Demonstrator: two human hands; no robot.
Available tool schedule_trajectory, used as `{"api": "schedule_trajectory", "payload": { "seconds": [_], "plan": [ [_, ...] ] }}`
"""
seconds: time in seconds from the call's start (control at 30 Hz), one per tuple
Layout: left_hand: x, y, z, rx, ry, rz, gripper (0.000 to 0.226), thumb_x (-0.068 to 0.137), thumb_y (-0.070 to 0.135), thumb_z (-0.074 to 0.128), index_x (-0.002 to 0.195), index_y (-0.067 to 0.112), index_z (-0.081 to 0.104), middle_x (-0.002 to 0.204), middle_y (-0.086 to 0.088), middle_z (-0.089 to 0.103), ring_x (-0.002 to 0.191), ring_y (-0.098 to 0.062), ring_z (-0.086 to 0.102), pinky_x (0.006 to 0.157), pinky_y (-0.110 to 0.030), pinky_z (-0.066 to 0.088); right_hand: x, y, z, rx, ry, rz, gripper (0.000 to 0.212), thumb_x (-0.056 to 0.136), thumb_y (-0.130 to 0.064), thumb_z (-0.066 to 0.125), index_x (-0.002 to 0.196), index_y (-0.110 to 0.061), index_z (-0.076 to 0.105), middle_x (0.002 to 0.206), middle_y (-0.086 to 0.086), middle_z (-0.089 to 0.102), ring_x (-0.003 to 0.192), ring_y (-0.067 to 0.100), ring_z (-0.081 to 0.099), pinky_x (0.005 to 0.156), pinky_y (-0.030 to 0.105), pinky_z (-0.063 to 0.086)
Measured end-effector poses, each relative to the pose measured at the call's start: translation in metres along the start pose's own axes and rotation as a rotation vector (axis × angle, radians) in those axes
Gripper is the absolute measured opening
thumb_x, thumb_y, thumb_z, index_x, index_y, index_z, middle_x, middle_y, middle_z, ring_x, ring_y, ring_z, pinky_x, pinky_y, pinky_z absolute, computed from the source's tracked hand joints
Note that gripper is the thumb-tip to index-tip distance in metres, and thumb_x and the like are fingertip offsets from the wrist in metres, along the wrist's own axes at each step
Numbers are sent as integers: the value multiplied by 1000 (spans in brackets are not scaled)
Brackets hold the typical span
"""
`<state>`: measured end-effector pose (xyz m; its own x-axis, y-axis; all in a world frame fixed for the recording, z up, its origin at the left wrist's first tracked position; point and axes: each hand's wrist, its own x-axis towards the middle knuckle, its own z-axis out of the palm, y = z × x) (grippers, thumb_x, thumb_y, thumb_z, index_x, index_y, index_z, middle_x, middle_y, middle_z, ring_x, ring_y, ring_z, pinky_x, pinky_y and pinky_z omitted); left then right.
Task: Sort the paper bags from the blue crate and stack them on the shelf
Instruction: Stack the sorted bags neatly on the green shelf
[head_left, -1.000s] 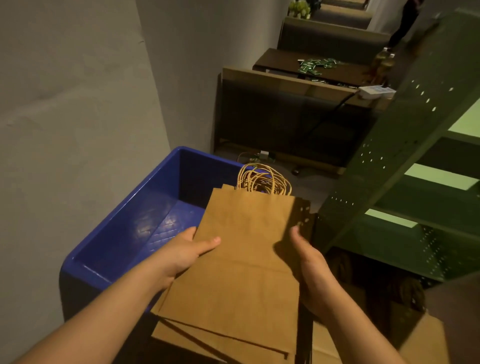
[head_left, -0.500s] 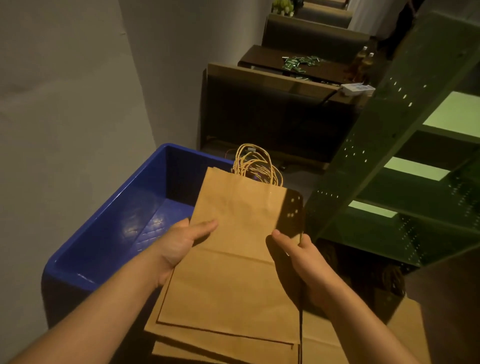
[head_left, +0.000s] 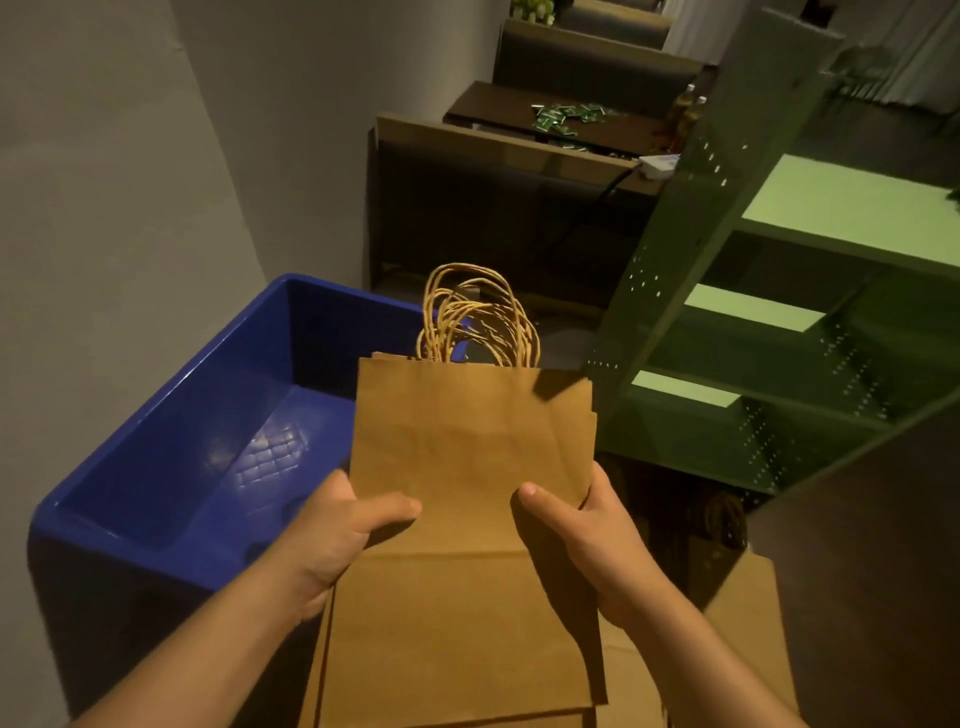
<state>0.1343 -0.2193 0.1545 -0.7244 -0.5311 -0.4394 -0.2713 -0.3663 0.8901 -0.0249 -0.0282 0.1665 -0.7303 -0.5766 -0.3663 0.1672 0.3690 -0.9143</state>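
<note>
A stack of flat brown paper bags with twisted paper handles pointing away from me is held between both hands above the near right corner of the blue crate. My left hand grips the stack's left edge, thumb lying on top. On the right edge, my right hand holds it the same way, fingers hidden beneath. The green metal shelf stands to the right, its lit boards bare. More brown bags lie low at the right.
A grey wall runs along the left. Dark benches and a table with small green packets stand beyond the crate. A dark surface fills the lower right corner.
Both hands squared the fanned bags into a neater stack. My right thumb moved from the edge onto the top bag. The stack turned more upright in view.
</note>
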Motion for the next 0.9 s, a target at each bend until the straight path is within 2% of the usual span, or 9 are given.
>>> {"api": "schedule_trajectory", "payload": {
  "seconds": [0.1,0.17,0.23,0.3,0.37,0.5,0.67,0.8,0.9],
  "plan": [
    [-14,-5,23,-71,5,-5,74,60,30,97,124,14,65,111,-8,79,102,-29,76,98,-54,56,-11,9,-20,-35,7,-7,76,66,-58,79,130,-34,47,117,-8,65,104,17,68,89,37,59],
    [-22,-11,41,-68,13,4,82,54,42,96,126,16,65,114,-6,78,105,-28,75,99,-54,55,-20,17,-36,-45,11,-12,64,73,-52,80,127,-35,50,114,-9,67,101,15,69,83,30,59],
    [-30,-21,61,-32,8,32,76,57,44,96,123,20,67,113,-3,78,105,-24,75,100,-53,54,-29,28,-55,-44,29,-4,57,78,-47,81,125,-36,51,113,-12,67,101,11,68,80,25,57],
    [-38,-31,80,-9,3,45,70,62,43,97,123,23,67,113,1,79,103,-20,76,100,-50,54,-37,39,-75,-52,42,11,59,77,-50,82,126,-37,52,114,-13,68,103,10,68,85,29,58],
    [-41,-42,103,9,1,24,82,55,50,96,127,25,64,115,1,78,105,-22,75,100,-52,54,-46,49,-98,-47,47,33,58,77,-53,82,126,-39,54,114,-12,70,103,12,69,91,37,59],
    [-37,-60,148,-65,3,-48,71,64,26,93,127,17,60,113,-9,78,100,-31,76,91,-55,59,-63,55,-147,16,76,61,44,83,-46,78,121,-35,60,107,-9,74,95,12,73,81,29,59],
    [-36,-76,209,-124,9,-82,69,62,20,90,123,10,58,106,-15,78,92,-35,77,72,-49,63,-81,64,-203,-46,78,134,41,86,-55,72,119,-33,63,106,-9,75,96,15,73,87,35,59],
    [-42,-95,246,-174,-4,-113,78,61,22,99,128,11,61,112,-15,77,101,-38,75,89,-61,58,-89,69,-240,-79,79,121,36,86,-44,77,117,-29,66,101,-9,77,91,12,74,84,31,58],
    [-50,-108,271,-230,27,-122,53,71,17,83,121,8,67,111,-18,77,102,-40,74,95,-61,55,-89,70,-262,-112,58,109,35,84,-37,81,116,-27,69,100,-9,78,91,12,75,88,36,58]
  ]
}}
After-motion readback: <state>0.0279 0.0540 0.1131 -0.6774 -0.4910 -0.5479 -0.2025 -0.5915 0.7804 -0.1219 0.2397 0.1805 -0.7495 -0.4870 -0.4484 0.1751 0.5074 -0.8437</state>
